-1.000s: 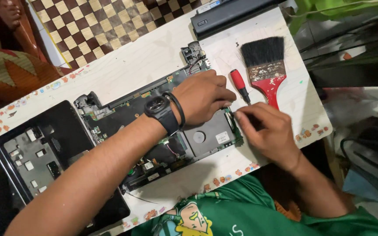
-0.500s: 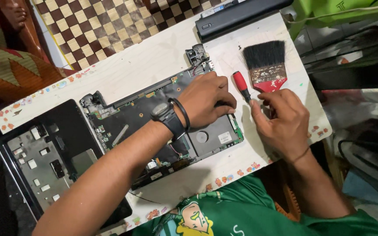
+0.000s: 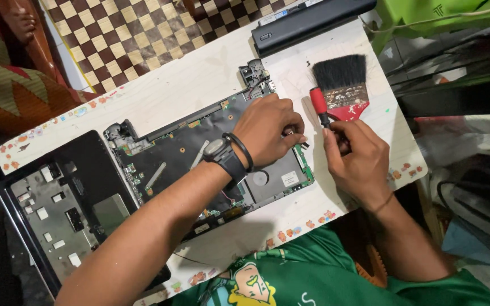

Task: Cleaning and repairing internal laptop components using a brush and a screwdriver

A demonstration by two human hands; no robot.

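An opened laptop base (image 3: 171, 153) with its circuit board bared lies on a white board (image 3: 188, 79). My left hand (image 3: 267, 130), a black watch (image 3: 218, 151) on its wrist, presses on the base's right end, fingertips curled around a small metal part at the edge. To the right of it, my right hand (image 3: 355, 156) is closed around a red-handled screwdriver (image 3: 317, 103); only the handle's upper end shows above the fingers, and the tip is hidden.
A black-bristled brush (image 3: 341, 79) with a red handle lies just behind the screwdriver. A long black battery pack (image 3: 307, 22) sits at the board's far edge. The removed black laptop cover (image 3: 58, 209) lies at the left. A checkered mat (image 3: 143, 28) is beyond.
My right hand left the base's right edge, moved up to the screwdriver and closed on it. My left hand stayed on the base.
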